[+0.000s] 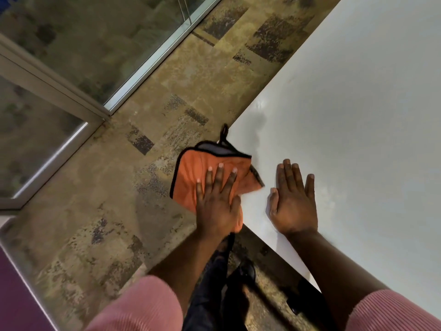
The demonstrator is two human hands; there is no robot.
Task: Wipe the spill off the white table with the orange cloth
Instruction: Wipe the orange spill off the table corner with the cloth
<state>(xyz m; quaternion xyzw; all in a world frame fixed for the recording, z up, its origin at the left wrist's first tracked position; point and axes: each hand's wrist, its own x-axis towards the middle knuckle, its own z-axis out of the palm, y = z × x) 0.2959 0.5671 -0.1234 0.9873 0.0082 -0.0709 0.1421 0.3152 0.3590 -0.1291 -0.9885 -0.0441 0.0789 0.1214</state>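
Pink ribbed sleeves point(393, 311), bottom. My left hand point(218, 199), fingers spread, presses orange black-edged cloth point(191, 170) over white table point(358, 103) corner; my right hand point(294, 201) flat, open, bracing.

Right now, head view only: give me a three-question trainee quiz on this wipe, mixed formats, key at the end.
1. True or false: the right hand holds the orange cloth.
2. Multiple choice: where does the cloth lie? A) in the middle of the white table B) at the table's corner, partly hanging past the edge over the floor C) on the floor
3. Fill in: the left hand presses down on the cloth with fingers ____.

Key: 1 false, the right hand rests flat on the bare table; 2 B; 3 spread.
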